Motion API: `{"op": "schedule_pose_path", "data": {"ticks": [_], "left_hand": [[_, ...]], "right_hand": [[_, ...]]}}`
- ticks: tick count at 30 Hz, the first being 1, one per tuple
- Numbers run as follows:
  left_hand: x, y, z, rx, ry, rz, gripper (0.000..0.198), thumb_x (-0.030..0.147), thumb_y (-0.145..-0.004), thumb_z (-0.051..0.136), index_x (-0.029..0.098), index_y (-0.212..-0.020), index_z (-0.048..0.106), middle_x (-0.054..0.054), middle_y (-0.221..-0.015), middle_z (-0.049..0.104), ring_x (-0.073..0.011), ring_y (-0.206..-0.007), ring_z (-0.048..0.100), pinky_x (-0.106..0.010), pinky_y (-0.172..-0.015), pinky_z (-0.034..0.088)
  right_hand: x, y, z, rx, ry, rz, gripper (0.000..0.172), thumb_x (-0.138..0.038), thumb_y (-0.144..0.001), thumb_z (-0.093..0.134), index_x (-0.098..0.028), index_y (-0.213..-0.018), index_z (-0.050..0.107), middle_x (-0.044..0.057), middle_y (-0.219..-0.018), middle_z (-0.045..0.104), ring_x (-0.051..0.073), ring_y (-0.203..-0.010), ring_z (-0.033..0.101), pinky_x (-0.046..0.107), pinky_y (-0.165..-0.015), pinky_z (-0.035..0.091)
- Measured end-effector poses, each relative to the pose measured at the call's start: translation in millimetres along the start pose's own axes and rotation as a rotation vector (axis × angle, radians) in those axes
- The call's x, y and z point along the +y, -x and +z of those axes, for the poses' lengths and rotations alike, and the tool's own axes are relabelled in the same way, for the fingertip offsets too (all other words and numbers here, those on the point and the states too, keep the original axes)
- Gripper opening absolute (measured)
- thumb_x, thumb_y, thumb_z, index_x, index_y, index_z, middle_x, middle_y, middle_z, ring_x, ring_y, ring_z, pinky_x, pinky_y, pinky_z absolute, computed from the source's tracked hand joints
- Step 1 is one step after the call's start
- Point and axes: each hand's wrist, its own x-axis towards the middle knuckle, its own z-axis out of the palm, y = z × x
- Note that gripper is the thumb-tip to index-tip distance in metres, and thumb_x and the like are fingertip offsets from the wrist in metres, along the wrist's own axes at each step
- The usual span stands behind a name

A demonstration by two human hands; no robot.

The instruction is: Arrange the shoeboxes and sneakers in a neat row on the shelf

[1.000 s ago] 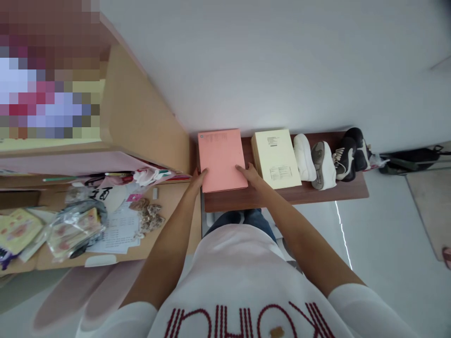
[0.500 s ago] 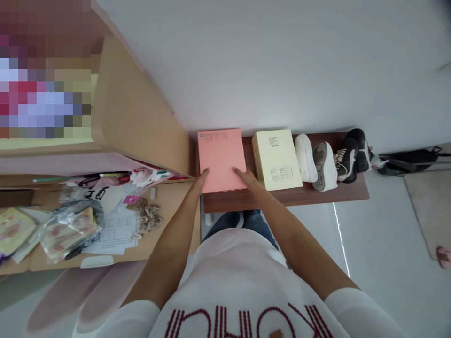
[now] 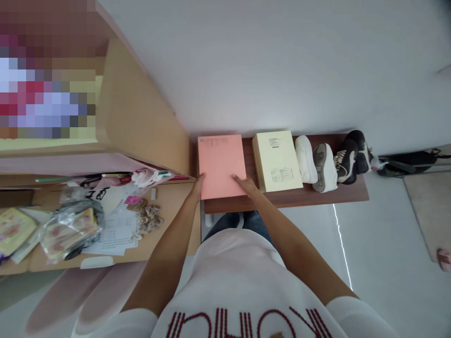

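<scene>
A flat pink box [image 3: 220, 162] lies at the left end of a low dark wooden shelf [image 3: 317, 198] against the white wall. My left hand [image 3: 198, 185] grips its near left corner, and my right hand [image 3: 245, 184] holds its near right edge with the thumb on the lid. Both sets of fingers are closed against the box. To its right lies a pale yellow box [image 3: 276, 160] with a printed label.
A pair of white shoes [image 3: 314, 162] and a pair of black shoes [image 3: 352, 155] stand on the shelf's right part. At left a light wooden desk [image 3: 169, 206] holds papers, snack bags [image 3: 66, 227] and small clutter. A black bag [image 3: 408, 159] lies on the floor far right.
The pink box has slid a little toward me on the shelf, its near edge now closer to the shelf's front. Both hands came back with it.
</scene>
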Motion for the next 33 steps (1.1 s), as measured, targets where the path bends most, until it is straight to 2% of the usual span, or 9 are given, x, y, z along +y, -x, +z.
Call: {"op": "schedule_pose_path", "data": {"ticks": [4,8,12,16,19,22,25,29,33], "left_hand": [[-1.8,11.1,0.3,-0.016,0.044,0.023,0.063,0.067,-0.087,0.052,0.015,-0.117,0.069,-0.017,-0.113,0.074,-0.0358,-0.119,0.065,-0.049,-0.101,0.053],[-4.0,13.1,-2.1,0.066,0.081,0.037,0.066,0.071,-0.087,0.046,0.014,-0.11,0.069,-0.015,-0.103,0.076,-0.0355,-0.111,0.068,-0.049,-0.093,0.056],[-7.8,14.6,-9.8,0.038,0.06,0.046,0.062,0.07,-0.084,0.052,0.015,-0.103,0.069,-0.013,-0.1,0.076,-0.0323,-0.105,0.07,-0.043,-0.088,0.057],[-9.1,18.8,-18.0,0.115,-0.005,0.1,0.053,0.064,-0.078,0.064,0.015,-0.096,0.068,-0.01,-0.092,0.076,-0.0293,-0.102,0.071,-0.038,-0.086,0.056],[-9.3,22.6,-18.0,0.134,-0.011,0.111,0.049,0.06,-0.076,0.068,0.015,-0.096,0.068,-0.009,-0.09,0.076,-0.0298,-0.104,0.07,-0.038,-0.086,0.057],[-9.9,27.1,-12.1,0.094,0.031,0.09,0.046,0.058,-0.081,0.063,0.017,-0.101,0.069,-0.008,-0.092,0.076,-0.0303,-0.104,0.07,-0.04,-0.088,0.057],[-8.8,33.4,-4.8,0.042,0.125,0.063,0.046,0.057,-0.085,0.058,0.018,-0.11,0.068,-0.009,-0.098,0.076,-0.0302,-0.106,0.07,-0.043,-0.091,0.057],[-3.2,45.9,4.1,-0.083,0.184,0.023,0.057,0.061,-0.09,0.048,0.019,-0.124,0.065,-0.01,-0.109,0.075,-0.0309,-0.112,0.068,-0.049,-0.095,0.055],[2.0,53.4,20.0,-0.151,0.157,0.0,0.07,0.071,-0.09,0.04,0.017,-0.127,0.066,-0.012,-0.107,0.076,-0.0336,-0.114,0.067,-0.05,-0.094,0.056]], "right_hand": [[2.3,9.9,-3.4,-0.01,-0.071,0.006,0.076,-0.062,-0.075,0.075,-0.012,-0.13,0.06,0.016,-0.128,0.068,0.024,-0.116,0.068,0.042,-0.102,0.054],[5.8,16.4,-6.5,-0.033,-0.088,-0.001,0.077,-0.063,-0.075,0.074,-0.013,-0.132,0.06,0.016,-0.129,0.068,0.026,-0.117,0.067,0.045,-0.1,0.055],[8.8,20.0,-9.8,-0.047,-0.084,-0.032,0.086,-0.067,-0.074,0.072,-0.015,-0.14,0.053,0.017,-0.134,0.064,0.027,-0.121,0.064,0.046,-0.103,0.052],[9.3,23.7,-12.1,0.1,0.128,-0.078,0.107,-0.072,-0.076,0.067,-0.015,-0.156,0.025,0.021,-0.157,0.038,0.029,-0.145,0.04,0.048,-0.118,0.034],[7.3,27.9,-10.0,0.182,0.319,-0.169,0.107,-0.075,-0.082,0.055,-0.012,-0.159,0.015,0.021,-0.165,0.018,0.032,-0.154,0.015,0.052,-0.123,0.017],[2.9,31.8,-4.6,0.201,0.438,-0.243,0.096,-0.073,-0.088,0.047,-0.014,-0.159,0.018,0.018,-0.167,0.01,0.033,-0.155,0.002,0.057,-0.123,0.009],[-3.4,34.2,0.4,0.162,0.471,-0.255,0.089,-0.07,-0.091,0.044,-0.018,-0.159,0.02,0.015,-0.168,0.008,0.032,-0.156,-0.002,0.059,-0.122,0.008],[-15.4,36.7,0.2,0.092,0.4,-0.21,0.093,-0.076,-0.087,0.045,-0.023,-0.159,0.022,0.011,-0.169,0.007,0.031,-0.156,-0.001,0.056,-0.124,0.005],[-32.7,43.9,-3.8,0.01,0.298,-0.136,0.1,-0.081,-0.081,0.049,-0.026,-0.16,0.02,0.009,-0.169,0.007,0.029,-0.156,-0.003,0.053,-0.124,0.002]]}}
